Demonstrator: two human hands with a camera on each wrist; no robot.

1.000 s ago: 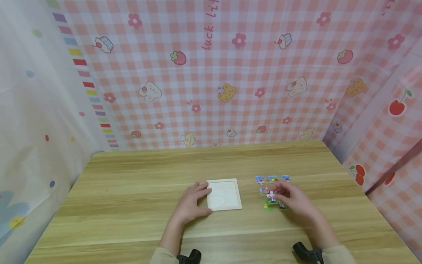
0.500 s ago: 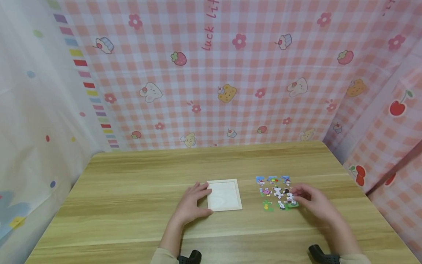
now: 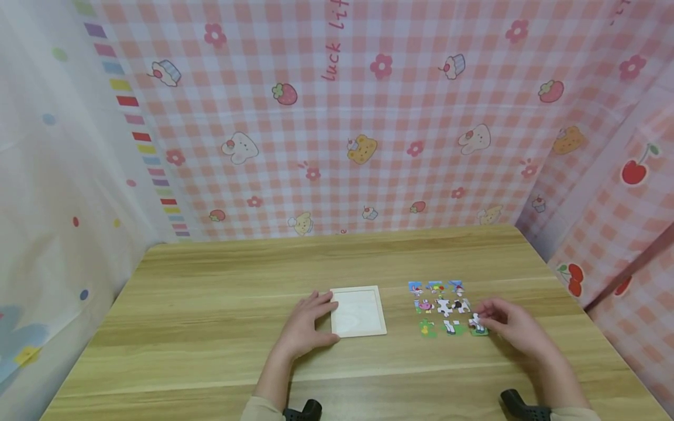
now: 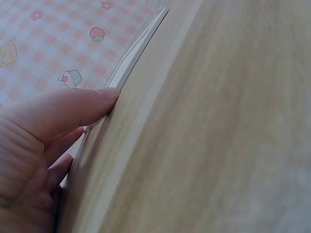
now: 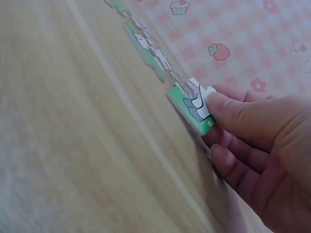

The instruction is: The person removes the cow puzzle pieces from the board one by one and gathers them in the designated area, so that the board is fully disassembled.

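Observation:
A shallow square puzzle tray (image 3: 358,311) of pale wood lies on the table. My left hand (image 3: 305,323) rests at its left side, fingers spread and fairly straight. In the left wrist view, the thumb (image 4: 104,97) touches the tray's near edge. On the right, my right hand (image 3: 513,324) pinches a jigsaw piece (image 5: 194,108) between thumb and fingers. That piece has a green lower part and white, grey and pink shapes. It is low over the table, at the right end of the nearest row of loose jigsaw pieces (image 3: 444,306).
The several loose pieces lie in three spaced rows right of the tray, printed in blue, white and green. Behind the wooden table (image 3: 210,327) hangs a pink checked curtain (image 3: 310,117). A white spotted cloth (image 3: 68,175) hangs on the left.
My right hand has moved to the right from over the pieces, bringing the green-edged jigsaw piece away from its neighbours. My left hand and the tray have stayed put.

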